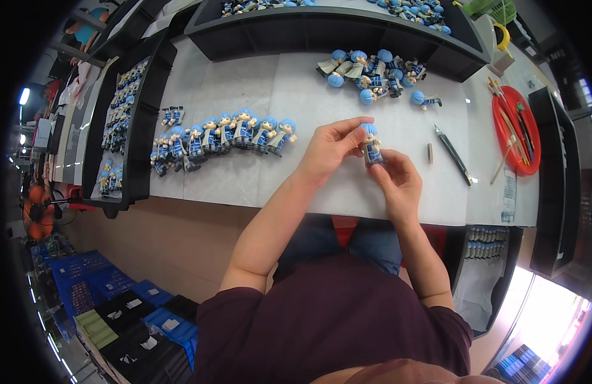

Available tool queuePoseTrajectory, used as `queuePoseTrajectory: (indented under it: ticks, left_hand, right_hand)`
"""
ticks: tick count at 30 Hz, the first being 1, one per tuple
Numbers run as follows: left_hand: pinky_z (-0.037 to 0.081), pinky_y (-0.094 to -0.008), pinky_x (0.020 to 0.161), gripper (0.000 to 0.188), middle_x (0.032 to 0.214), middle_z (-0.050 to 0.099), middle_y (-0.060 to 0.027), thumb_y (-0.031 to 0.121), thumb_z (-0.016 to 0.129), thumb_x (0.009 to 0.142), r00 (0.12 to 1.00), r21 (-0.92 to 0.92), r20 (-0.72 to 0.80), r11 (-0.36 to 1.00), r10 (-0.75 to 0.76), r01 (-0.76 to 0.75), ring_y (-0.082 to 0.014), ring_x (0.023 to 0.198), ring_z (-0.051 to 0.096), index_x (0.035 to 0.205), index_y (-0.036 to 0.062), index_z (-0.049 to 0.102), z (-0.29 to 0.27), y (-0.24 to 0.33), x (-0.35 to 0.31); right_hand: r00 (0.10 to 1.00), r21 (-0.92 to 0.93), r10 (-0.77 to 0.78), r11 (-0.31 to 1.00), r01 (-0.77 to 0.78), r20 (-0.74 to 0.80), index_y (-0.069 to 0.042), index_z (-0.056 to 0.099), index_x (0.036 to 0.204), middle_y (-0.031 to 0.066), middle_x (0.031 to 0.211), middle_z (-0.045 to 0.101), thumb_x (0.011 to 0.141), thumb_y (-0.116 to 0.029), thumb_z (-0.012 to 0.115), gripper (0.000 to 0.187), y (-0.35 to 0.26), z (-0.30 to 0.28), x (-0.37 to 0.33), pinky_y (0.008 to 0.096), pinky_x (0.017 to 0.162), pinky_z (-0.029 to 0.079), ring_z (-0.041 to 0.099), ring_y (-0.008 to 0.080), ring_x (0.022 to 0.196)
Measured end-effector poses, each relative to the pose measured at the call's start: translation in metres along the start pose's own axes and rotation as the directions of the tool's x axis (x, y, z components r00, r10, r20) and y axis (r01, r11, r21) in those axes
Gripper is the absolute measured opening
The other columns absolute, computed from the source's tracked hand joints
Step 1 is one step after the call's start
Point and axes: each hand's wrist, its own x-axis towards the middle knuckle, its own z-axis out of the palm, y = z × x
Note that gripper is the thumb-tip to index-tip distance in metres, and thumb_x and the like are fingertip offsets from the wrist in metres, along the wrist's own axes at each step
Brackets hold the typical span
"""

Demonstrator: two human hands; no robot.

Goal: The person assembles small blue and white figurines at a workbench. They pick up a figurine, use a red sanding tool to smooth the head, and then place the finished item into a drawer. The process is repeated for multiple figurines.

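Observation:
Between my two hands, above the white table (238, 179), is a small blue-haired figurine (373, 148) in a blue and white outfit, held upright. My left hand (337, 144) pinches it near the head with thumb and fingers. Lower down, by its feet, my right hand (398, 182) closes on it with thumb and fingertips. To the left, a row of similar figurines (225, 131) lies side by side. Beyond my hands a loose heap of figurines (373, 70) lies on the table, and a single figurine (426, 99) lies just right of it.
A craft knife (453, 153) and a short grey stick (430, 153) lie right of my hands. Farther right is a red oval tray (533, 163) with brushes. Black crates of figurines stand at the back (334, 38) and left (139, 128). Another figurine tray (478, 281) sits below the table's right edge.

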Motion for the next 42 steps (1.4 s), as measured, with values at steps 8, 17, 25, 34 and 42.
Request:
queuePoseTrajectory:
  ticks: [8, 17, 25, 34, 42]
  left_hand:
    - [0.048, -0.0254, 0.073, 0.031, 0.094, 0.062, -0.0037, 0.019, 0.054, 0.088, 0.998, -0.009, 0.056, 1.000, 0.000, 0.000, -0.0098, 0.083, 0.057, 0.116, 0.0031, 0.055, -0.001, -0.001, 0.000]
    - [0.049, -0.0266, 0.077, 0.030, 0.103, 0.062, -0.0089, 0.015, 0.051, 0.090, 0.999, 0.003, 0.039, 1.000, 0.003, -0.004, -0.0132, 0.091, 0.058, 0.117, 0.0019, 0.054, 0.005, 0.000, 0.000]
    - [0.049, -0.0270, 0.077, 0.032, 0.101, 0.061, -0.0057, 0.015, 0.056, 0.087, 0.999, 0.161, 0.039, 0.987, 0.021, -0.027, -0.0120, 0.092, 0.057, 0.116, 0.0016, 0.055, 0.003, -0.001, -0.002]
    - [0.049, -0.0267, 0.077, 0.034, 0.100, 0.059, -0.0055, 0.013, 0.057, 0.086, 1.000, 0.134, 0.022, 0.991, 0.006, -0.008, -0.0116, 0.089, 0.056, 0.117, 0.0003, 0.052, 0.006, -0.004, 0.000]
    - [0.047, -0.0276, 0.083, 0.031, 0.103, 0.058, -0.0113, 0.003, 0.061, 0.081, 0.995, 0.264, 0.102, 0.964, -0.018, -0.009, -0.0149, 0.090, 0.057, 0.110, -0.0020, 0.049, 0.015, -0.011, -0.001]
  right_hand:
    - [1.000, 0.047, -0.005, 0.999, 0.005, -0.013, 0.005, 0.048, 0.106, 0.0118, 0.097, 0.056, 0.081, 0.001, 0.061, 0.028, -0.001, 0.001, -0.002, 0.0249, 0.073, 0.050, 0.058, 0.0152, 0.084]
    - [0.984, 0.080, -0.134, 0.986, 0.144, -0.113, 0.002, 0.048, 0.103, 0.0100, 0.095, 0.054, 0.082, 0.002, 0.059, 0.024, 0.005, -0.005, -0.004, 0.0275, 0.074, 0.051, 0.058, 0.0162, 0.085]
    - [0.951, -0.015, -0.268, 0.963, 0.269, -0.155, 0.000, 0.049, 0.103, 0.0082, 0.106, 0.048, 0.074, 0.008, 0.064, 0.034, 0.011, -0.003, -0.004, 0.0264, 0.076, 0.047, 0.051, 0.0133, 0.094]
    - [0.897, -0.285, -0.389, 0.902, 0.325, -0.210, 0.000, 0.052, 0.102, 0.0103, 0.105, 0.052, 0.075, 0.003, 0.065, 0.031, -0.002, -0.014, 0.000, 0.0266, 0.076, 0.046, 0.054, 0.0155, 0.090]
    - [0.909, -0.916, -0.407, 0.393, 0.080, -0.095, -0.001, 0.059, 0.096, 0.0094, 0.082, 0.062, 0.069, 0.004, 0.067, 0.028, -0.043, -0.081, 0.025, 0.0305, 0.068, 0.047, 0.059, 0.0228, 0.081]
